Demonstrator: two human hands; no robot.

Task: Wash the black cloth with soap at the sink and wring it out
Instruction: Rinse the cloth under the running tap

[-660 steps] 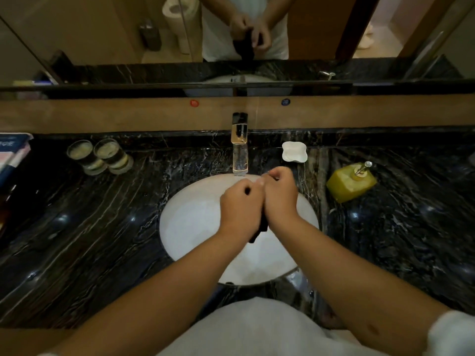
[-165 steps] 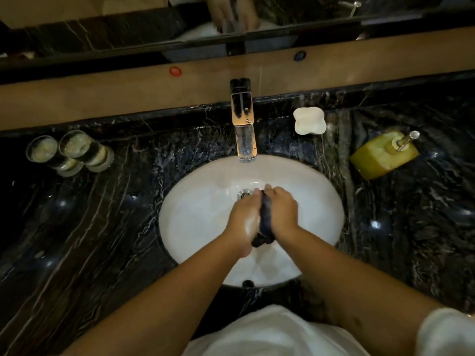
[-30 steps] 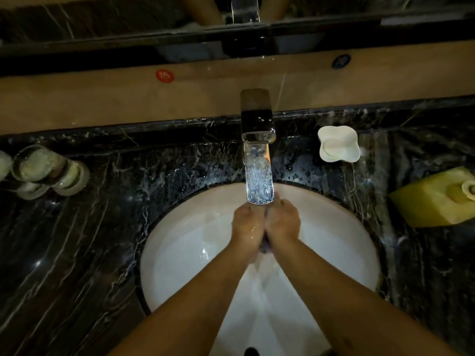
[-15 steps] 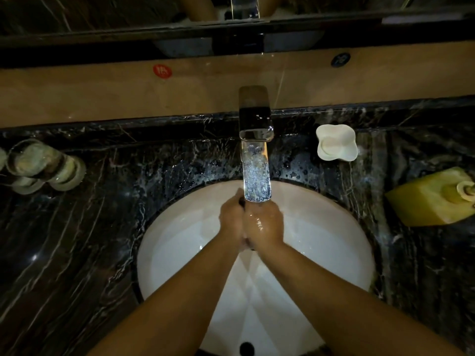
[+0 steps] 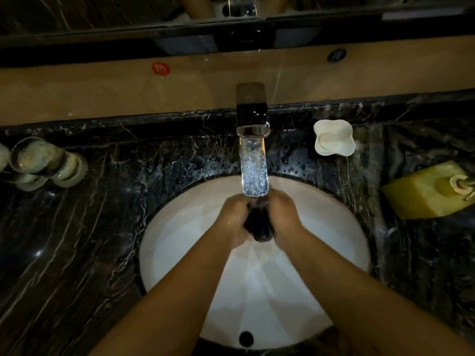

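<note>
Gripping black cloth [image 5: 259, 222], both hands' fingers hidden, blurred.

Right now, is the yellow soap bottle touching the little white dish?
Apart. The head view shows the yellow soap bottle lying right of the white dish, with a plain strip of dark marble counter between them.

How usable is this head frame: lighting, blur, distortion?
Head view: dim overall, with the white basin the brightest area and the dark counter nearly lost; the running water glints; both hands and the black cloth are slightly motion-blurred, so the grip is hard to read; wide-angle bending curves the backsplash.
</note>
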